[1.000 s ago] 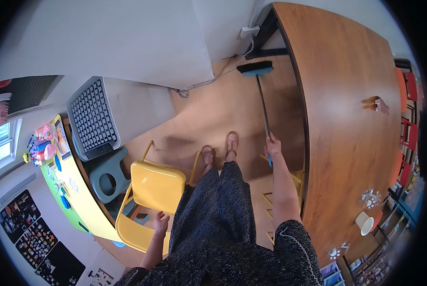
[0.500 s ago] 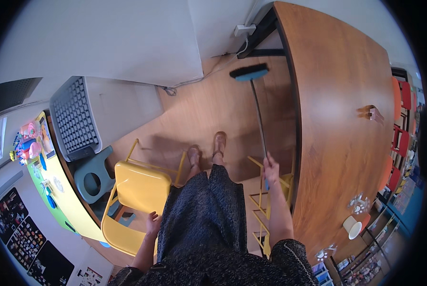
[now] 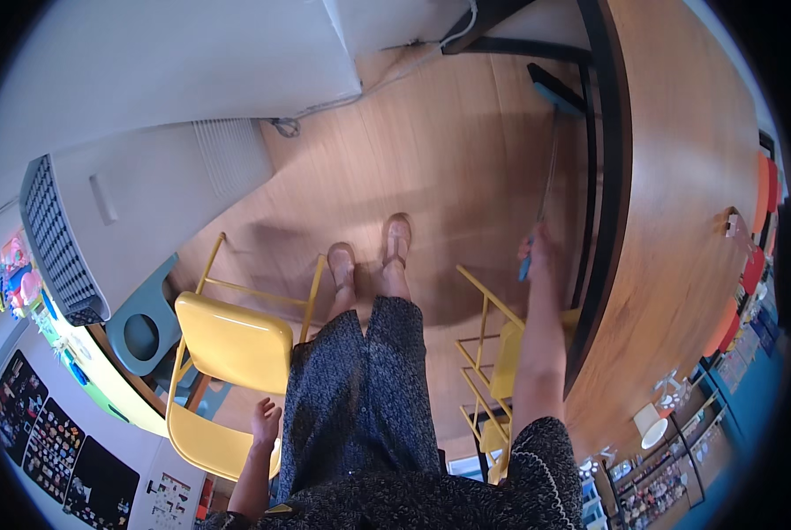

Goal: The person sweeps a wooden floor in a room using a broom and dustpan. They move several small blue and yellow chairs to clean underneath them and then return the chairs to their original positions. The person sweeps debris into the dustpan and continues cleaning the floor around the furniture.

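Note:
My right hand (image 3: 541, 247) is closed round the blue grip of a broom (image 3: 551, 172), a thin metal stick with a blue and black head (image 3: 558, 94). The stick slants away from me over the wooden floor. Its head lies in the shade under the table (image 3: 678, 194), close to the black table legs. My left hand (image 3: 267, 421) hangs beside a yellow folding chair (image 3: 237, 336), fingers slightly bent and apart, holding nothing. Whether it touches the chair I cannot tell.
Yellow folding chairs (image 3: 507, 362) stand at the table's near edge on my right. A large grey-white appliance (image 3: 148, 194) and a blue-grey stool (image 3: 139, 336) are on the left. A cable (image 3: 285, 126) runs along the wall base. A white cup (image 3: 651, 426) stands on the table.
The broom head has swung right, from the open floor to under the table, and my right hand has reached forward and right with it. My view has shifted; the left hand still hangs by the chair.

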Tool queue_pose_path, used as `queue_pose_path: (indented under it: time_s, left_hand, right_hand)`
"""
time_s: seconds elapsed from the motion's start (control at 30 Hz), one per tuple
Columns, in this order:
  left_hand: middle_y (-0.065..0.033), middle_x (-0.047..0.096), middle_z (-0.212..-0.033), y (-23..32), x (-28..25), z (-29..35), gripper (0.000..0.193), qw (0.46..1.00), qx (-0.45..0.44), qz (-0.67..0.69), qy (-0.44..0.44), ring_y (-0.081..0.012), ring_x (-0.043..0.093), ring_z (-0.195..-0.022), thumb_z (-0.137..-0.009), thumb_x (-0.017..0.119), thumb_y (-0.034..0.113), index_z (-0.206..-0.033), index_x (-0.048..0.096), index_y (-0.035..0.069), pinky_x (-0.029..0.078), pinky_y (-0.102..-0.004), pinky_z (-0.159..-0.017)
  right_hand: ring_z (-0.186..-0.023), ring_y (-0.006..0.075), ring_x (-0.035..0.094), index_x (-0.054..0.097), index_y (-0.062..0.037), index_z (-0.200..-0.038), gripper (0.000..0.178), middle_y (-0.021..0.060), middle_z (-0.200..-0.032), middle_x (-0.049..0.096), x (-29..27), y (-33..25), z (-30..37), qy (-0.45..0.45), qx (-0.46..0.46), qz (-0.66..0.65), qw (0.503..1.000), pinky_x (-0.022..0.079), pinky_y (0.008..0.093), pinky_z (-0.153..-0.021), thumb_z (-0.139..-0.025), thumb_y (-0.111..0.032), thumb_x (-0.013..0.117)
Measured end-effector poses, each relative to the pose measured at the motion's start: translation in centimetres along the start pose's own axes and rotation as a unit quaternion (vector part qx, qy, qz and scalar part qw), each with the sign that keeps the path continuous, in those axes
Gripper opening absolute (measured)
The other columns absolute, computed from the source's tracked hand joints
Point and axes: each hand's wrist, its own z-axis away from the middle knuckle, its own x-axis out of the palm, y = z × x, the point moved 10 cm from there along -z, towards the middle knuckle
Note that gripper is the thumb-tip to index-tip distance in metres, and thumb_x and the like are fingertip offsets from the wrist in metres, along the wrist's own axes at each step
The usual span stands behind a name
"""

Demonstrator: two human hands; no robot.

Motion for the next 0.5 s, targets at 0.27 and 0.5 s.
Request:
queue_pose_path:
  time_s: [0.27,0.5]
  left_hand:
    - [-0.0192,0.057,-0.116,4.3,2.0,-0.8,0.051,0.998,0.05,-0.024,-0.036,-0.0253,0.06,-0.099,-0.083,0.063,0.013,-0.127,0.042,-0.003,0.05,-0.0336,-0.084]
    - [-0.0175,0.056,-0.116,5.3,0.9,-1.7,0.048,0.999,0.037,-0.012,-0.03,-0.0234,0.058,-0.102,-0.084,0.061,0.012,-0.127,0.044,-0.001,0.048,-0.0332,-0.086]
  right_hand:
    - [-0.038,0.0069,0.038,0.039,-0.0158,-0.137,0.043,-0.0026,-0.052,0.038,-2.6,15.9,24.7,-0.021,0.014,0.051,0.998,0.031,0.023,-0.032,-0.098,-0.03,0.046]
    - [-0.039,0.0057,0.039,0.039,-0.0153,-0.139,0.048,-0.0022,-0.055,0.042,-1.1,8.1,13.8,0.03,-0.105,0.046,0.993,0.033,0.0215,-0.034,-0.096,-0.034,0.048]
